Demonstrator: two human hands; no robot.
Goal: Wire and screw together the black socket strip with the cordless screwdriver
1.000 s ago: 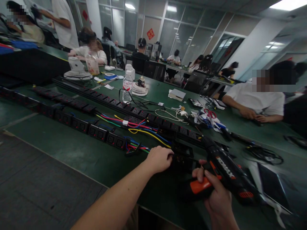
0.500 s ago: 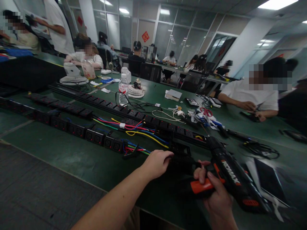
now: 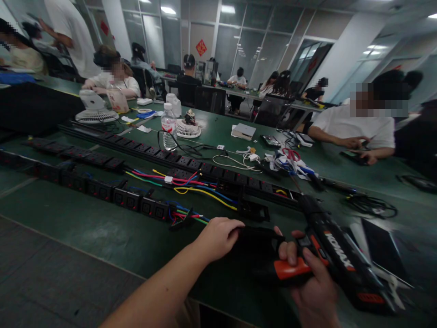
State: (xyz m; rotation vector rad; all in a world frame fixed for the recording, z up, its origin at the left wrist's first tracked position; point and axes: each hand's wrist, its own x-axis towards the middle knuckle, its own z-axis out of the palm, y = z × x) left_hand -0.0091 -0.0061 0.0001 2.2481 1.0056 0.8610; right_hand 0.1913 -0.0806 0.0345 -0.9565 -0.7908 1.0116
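Note:
My left hand (image 3: pixel 221 237) is closed on a dark black part (image 3: pixel 257 234) near the table's front edge; its exact kind is too dark to make out. My right hand (image 3: pixel 307 273) wraps the orange and black handle of a cordless drill (image 3: pixel 337 246), its long thin bit pointing away from me. A finger of that hand reaches toward the black part. Just left of my left hand lies a row of black socket modules (image 3: pixel 129 200) with coloured wires at its end. Behind it, yellow, red and blue wires (image 3: pixel 205 191) run into a black end housing (image 3: pixel 254 210).
A long black power strip (image 3: pixel 184 161) crosses the green table. Beyond stand a water bottle (image 3: pixel 168 127) and fan parts (image 3: pixel 187 130). Red-handled scissors (image 3: pixel 291 155), cables (image 3: pixel 372 207) and a dark tablet-like object (image 3: pixel 385 250) lie to the right. A co-worker (image 3: pixel 358 127) sits across.
The view has shifted slightly, so the table items sit a little further left. The drill appears slightly lower and further right. Both hands keep their holds.

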